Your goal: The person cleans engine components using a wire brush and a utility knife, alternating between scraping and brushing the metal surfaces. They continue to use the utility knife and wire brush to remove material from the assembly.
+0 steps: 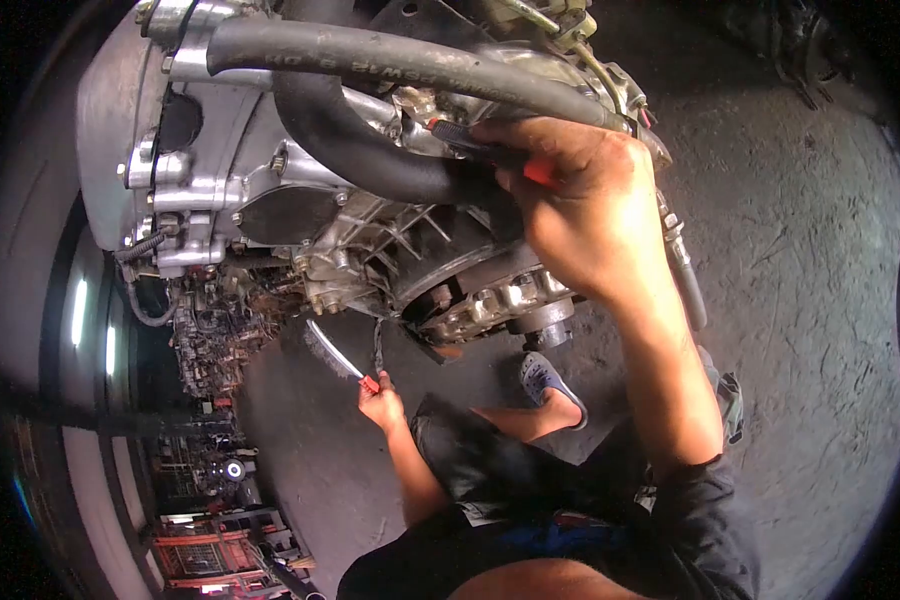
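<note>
Raised over the engine (205, 150), my right hand (590, 190) is closed around a tool with a black and red handle (460, 138). The tool points left, toward the metal housing between two black rubber hoses; its tip is hard to make out. One hose, the upper hose (410, 55), runs across the top with printed lettering, and the curved hose (370, 165) bends below it. Lower down, my left hand (382, 405) grips a wire brush (332, 350) by its red handle. The brush hangs below the engine, its bristled head up and to the left.
A foot in a grey clog (542, 378) stands on the dark floor (790, 300) below the engine. Piled machine parts (205, 340) line the left side, with an orange rack (210, 555) at the lower left. More dark parts (790, 45) lie at the upper right.
</note>
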